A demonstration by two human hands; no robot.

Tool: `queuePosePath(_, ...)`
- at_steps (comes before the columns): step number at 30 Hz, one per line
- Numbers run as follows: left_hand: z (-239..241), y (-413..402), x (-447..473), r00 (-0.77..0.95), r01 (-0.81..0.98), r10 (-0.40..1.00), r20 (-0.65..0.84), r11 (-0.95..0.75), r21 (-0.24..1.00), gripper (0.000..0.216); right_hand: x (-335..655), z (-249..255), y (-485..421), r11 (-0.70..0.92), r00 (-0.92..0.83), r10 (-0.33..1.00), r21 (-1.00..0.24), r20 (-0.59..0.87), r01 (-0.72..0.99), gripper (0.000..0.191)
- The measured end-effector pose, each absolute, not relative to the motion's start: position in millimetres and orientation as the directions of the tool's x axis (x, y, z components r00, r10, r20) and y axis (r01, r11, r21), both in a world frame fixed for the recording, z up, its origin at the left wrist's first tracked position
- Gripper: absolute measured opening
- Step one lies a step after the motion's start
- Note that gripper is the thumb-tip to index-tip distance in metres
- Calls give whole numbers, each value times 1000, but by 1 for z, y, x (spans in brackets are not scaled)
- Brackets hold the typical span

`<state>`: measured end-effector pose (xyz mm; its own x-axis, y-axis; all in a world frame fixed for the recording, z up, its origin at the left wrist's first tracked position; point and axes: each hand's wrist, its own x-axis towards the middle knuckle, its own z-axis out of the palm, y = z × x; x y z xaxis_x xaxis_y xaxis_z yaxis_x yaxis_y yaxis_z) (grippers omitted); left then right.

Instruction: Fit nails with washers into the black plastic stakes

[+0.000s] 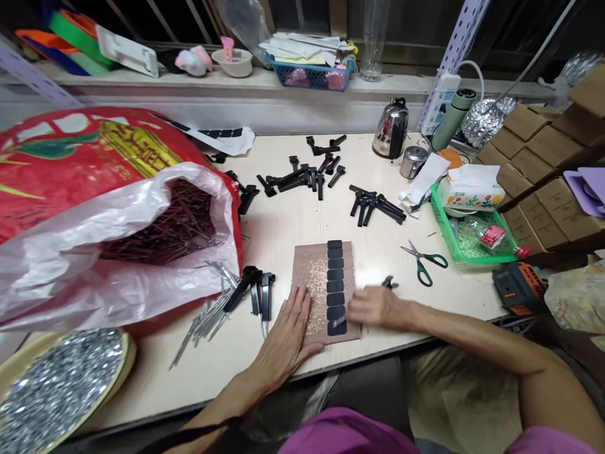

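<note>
Far left, foreground: cream bowl (128,356), heaped with short silvery pieces (61,391). Above and behind: large red sack (57,164), lying on its side, pale lining turned out at the mouth, thin dark-red rods (161,230) inside. Below the sack mouth: loose bundle of thin silvery rods (203,331) on the pale table (267,236), with black-headed pieces (267,293) just beside. Next, left hand (285,333): palm down across the left side and lower-left corner of a brown board (309,253), fingers side by side, thumb spread apart, clamped on nothing. Beyond the board: scattered group of black parts (297,180); farther back, on the ledge, blue basket (307,77) with papers. Board itself: flat at the near edge of the table, between the two hands; speckled patch to the left of a single column of rounded black pads (335,285). At its right margin, right hand (378,307): motion-blurred, fingers drawn together and curled close to the lower pads; impossible to tell whether clamped on anything. Just beyond its knuckles: small dark piece (390,282). Farther back: second group of black parts (377,205), then steel kettle (391,129). To the right: scissors (422,258), blades parted; green basket (482,257) with plastic bottle (494,234). Far right: stacked brown boxes (539,148).
</note>
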<state>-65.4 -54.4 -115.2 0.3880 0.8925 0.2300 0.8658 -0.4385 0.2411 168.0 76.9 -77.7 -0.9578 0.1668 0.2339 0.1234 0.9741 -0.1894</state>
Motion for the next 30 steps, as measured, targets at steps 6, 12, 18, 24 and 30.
queuePosePath(6, -121, -55, -66, 376, 875, 894, 245, -430, 224, 93, 152, -70, 122, 857, -836, 505, -238, 216, 456, 37)
queuePosePath(12, -116, -54, -67, 395, 867, 901, 177, -430, 251, 96, 164, -80, 76, 974, -934, 179, -187, 309, 125, 37)
queuePosePath(18, -114, -53, -69, 395, 869, 907, 144, -420, 262, 93, 157, -86, 87, 954, -921, 267, -211, 284, 211, 36)
queuePosePath(24, -117, -51, -66, 393, 868, 910, 131, -414, 275, 86, 157, -64, 58, 789, -857, 478, -525, 194, 321, 35)
queuePosePath(30, -94, -54, -89, 227, 900, 940, 254, -302, 314, 52, 158, -49, -57, -433, -707, 390, -795, -590, 425, 19)
